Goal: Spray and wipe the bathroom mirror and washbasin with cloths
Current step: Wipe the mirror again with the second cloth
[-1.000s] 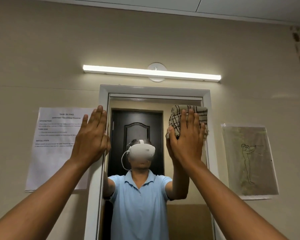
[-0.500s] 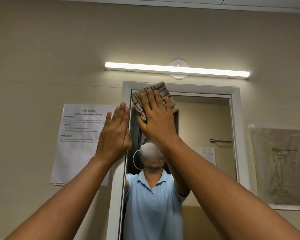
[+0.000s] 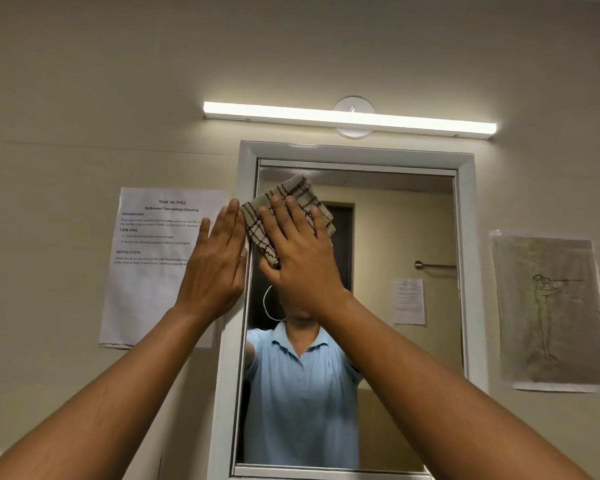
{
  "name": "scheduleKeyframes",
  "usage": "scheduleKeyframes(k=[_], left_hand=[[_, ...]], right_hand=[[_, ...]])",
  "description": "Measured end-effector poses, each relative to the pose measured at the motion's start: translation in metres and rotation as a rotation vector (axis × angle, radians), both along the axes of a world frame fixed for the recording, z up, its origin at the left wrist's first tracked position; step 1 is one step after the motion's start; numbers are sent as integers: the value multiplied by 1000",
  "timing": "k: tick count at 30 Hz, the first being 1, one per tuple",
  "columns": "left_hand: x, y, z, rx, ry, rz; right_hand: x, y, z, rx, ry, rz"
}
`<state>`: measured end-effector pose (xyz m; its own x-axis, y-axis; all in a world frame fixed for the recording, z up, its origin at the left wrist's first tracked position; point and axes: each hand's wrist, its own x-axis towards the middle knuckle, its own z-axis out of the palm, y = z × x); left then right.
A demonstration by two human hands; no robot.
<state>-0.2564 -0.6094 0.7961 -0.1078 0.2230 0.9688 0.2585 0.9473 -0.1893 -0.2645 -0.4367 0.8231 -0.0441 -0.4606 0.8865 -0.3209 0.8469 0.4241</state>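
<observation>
A beige cloth with a dark brown check pattern (image 3: 286, 216) lies flat against the glass of the white-framed rectangular wall mirror (image 3: 395, 237), in the mirror's upper left corner, with its left edge close to the frame's left side and its top corner a little below the top edge. The right hand (image 3: 297, 252) presses it there with straight, slightly spread fingers and the palm laid over the cloth's lower half, so it pushes the cloth rather than curling round it. Just beside it, the left hand (image 3: 217, 265) rests flat with straight, closed-together fingers on the left side of the mirror's frame and the beige wall next to it, partly covering the right edge of a white printed paper sheet (image 3: 153, 268) taped to the wall. The glass reflects a person in a light blue collared shirt, a dark door and a metal towel rail. Above the mirror's top edge a long lit tube lamp (image 3: 349, 118) is fixed to the wall. To the right of the frame hangs a greenish sheet with a line drawing of a figure (image 3: 549, 311).
</observation>
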Motion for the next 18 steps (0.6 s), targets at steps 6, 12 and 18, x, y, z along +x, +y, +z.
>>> scheduleKeyframes(k=[6, 12, 18], left_hand=[[9, 1, -21, -14, -38, 107], [11, 7, -19, -75, -72, 208], [11, 11, -22, -56, -49, 187]], right_hand=[[0, 21, -32, 110, -1, -25], [-3, 68, -19, 278, 25, -67], [-5, 116, 19, 80, -5, -96]])
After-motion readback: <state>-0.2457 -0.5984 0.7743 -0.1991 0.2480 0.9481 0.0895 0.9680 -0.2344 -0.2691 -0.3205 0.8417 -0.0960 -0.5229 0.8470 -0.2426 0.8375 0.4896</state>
